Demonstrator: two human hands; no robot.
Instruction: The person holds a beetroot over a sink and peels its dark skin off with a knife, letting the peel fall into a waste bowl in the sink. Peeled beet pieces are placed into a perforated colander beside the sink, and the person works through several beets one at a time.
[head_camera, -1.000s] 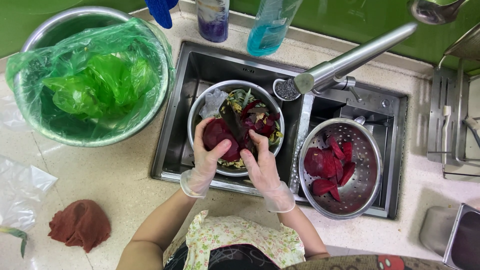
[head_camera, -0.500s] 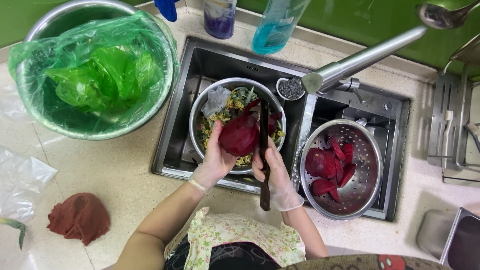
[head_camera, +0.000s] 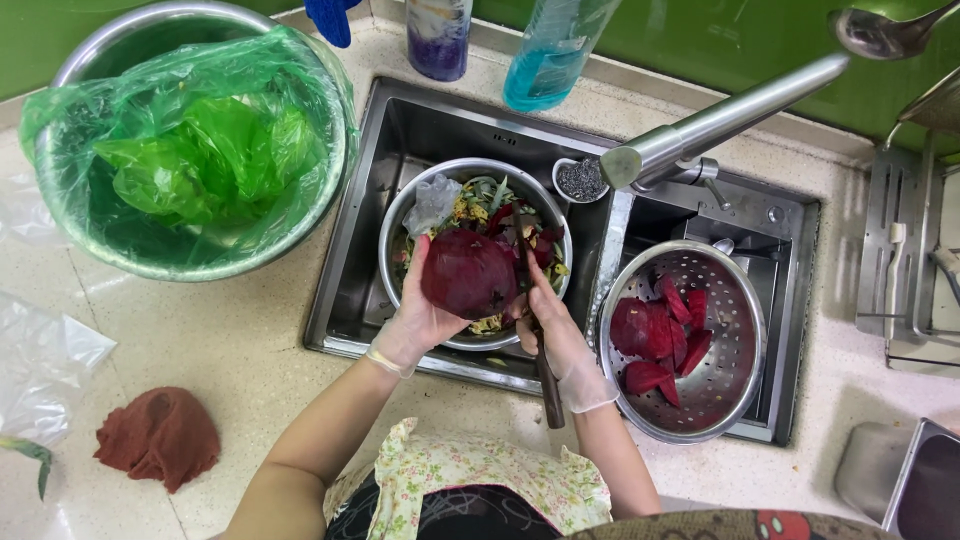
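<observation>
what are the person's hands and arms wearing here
Both the left hand and the right hand wear thin, see-through disposable gloves that bunch at the wrists. The forearms are bare, with no sleeves, watch or jewellery visible. A floral apron shows below them.

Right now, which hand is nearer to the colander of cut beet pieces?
Right. The right hand, gripping a knife, sits just left of the colander. The left hand is farther left, cupping the whole beet over the scrap bowl.
</observation>
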